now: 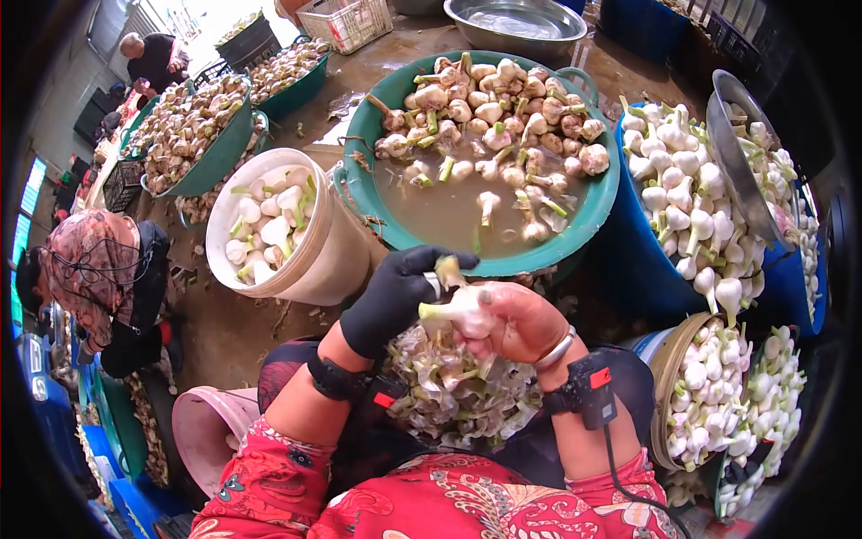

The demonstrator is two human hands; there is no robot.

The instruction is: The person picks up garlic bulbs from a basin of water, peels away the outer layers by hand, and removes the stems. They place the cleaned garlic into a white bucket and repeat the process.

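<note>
My right hand [523,325], bare, is closed round a white garlic bulb [469,312] whose green-white stem points left. My left hand [400,292], in a black glove, pinches a strip of pale yellowish peel [448,269] just above the bulb. Below both hands lies a heap of peeled skins and stem bits [462,386] in my lap. In front of me stands a green tub [359,193] with muddy water and unpeeled garlic [489,110]. A white bucket [337,242] holding peeled bulbs [274,218] is left of the tub.
At right are a blue barrel [636,260] of white garlic, a metal basin [734,153] leaning on it, and a beige bucket [666,395]. A pink bucket [193,422] sits at lower left. A co-worker [90,269] bends at far left. Another metal basin [516,40] is behind the tub.
</note>
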